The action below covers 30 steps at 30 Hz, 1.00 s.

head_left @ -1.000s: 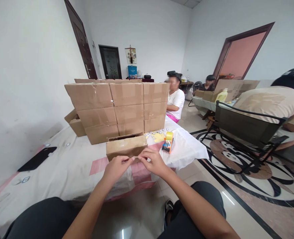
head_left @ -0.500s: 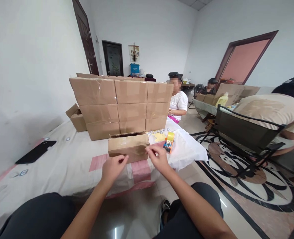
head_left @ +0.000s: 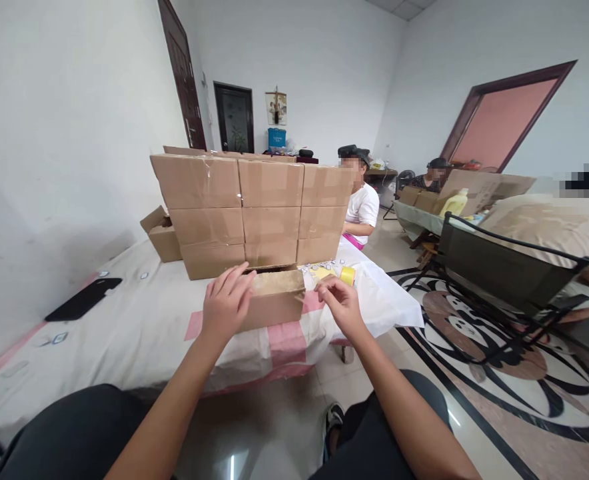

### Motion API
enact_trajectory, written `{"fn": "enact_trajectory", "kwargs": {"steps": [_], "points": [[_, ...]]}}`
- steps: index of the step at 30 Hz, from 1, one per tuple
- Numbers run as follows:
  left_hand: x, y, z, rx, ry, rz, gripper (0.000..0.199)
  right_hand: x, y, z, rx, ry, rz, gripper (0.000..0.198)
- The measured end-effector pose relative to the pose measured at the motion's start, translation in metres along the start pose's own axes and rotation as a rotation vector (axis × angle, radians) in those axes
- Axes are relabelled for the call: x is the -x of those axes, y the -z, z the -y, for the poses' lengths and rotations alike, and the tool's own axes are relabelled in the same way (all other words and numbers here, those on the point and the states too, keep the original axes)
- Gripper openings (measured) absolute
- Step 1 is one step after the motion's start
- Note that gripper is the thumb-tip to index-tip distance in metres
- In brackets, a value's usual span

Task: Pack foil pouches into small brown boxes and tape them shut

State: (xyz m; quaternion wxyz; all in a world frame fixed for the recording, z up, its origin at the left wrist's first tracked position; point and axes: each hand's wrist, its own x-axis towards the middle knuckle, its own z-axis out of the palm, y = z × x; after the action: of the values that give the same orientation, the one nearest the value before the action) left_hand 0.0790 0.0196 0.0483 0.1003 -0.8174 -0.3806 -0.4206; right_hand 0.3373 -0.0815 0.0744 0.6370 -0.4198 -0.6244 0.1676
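A small cardboard box [head_left: 277, 303] stands at the near edge of the cloth-covered table [head_left: 169, 333], with clear tape over its top. My left hand [head_left: 228, 298] is open, its fingers stretched flat over the left end of the box. Just off the box's right end, my right hand [head_left: 341, 303] is closed in a pinch; what it holds, if anything, I cannot make out. Behind that hand shows the yellow roll of a tape dispenser [head_left: 347, 275], its body mostly hidden.
Taped cardboard boxes [head_left: 272, 223] are stacked in several rows behind the small box. An open carton [head_left: 163, 233] and a black flat object [head_left: 83, 300] lie to the left. A person in white [head_left: 363, 207] sits beyond the stack. A dark folding chair [head_left: 504, 267] stands right.
My left hand has moved up onto the box's left end, and its fingers have straightened. My right hand has shifted right, away from the box, now covering most of the tape dispenser.
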Motion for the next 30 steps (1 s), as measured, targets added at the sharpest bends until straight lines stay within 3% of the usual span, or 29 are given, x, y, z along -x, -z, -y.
{"fn": "enact_trajectory", "kwargs": {"steps": [6,11,30], "points": [[0.004,-0.019,0.0,-0.091,-0.017,0.257,0.057,0.001,-0.002,-0.004,0.013,0.0,0.022,0.024],[0.017,-0.025,-0.002,-0.095,0.007,0.269,0.052,0.001,-0.004,-0.003,0.016,-0.002,0.031,0.026],[0.018,-0.011,-0.018,-0.135,0.089,0.343,0.046,-0.003,-0.006,-0.007,-0.044,-0.033,0.053,0.026]]}}
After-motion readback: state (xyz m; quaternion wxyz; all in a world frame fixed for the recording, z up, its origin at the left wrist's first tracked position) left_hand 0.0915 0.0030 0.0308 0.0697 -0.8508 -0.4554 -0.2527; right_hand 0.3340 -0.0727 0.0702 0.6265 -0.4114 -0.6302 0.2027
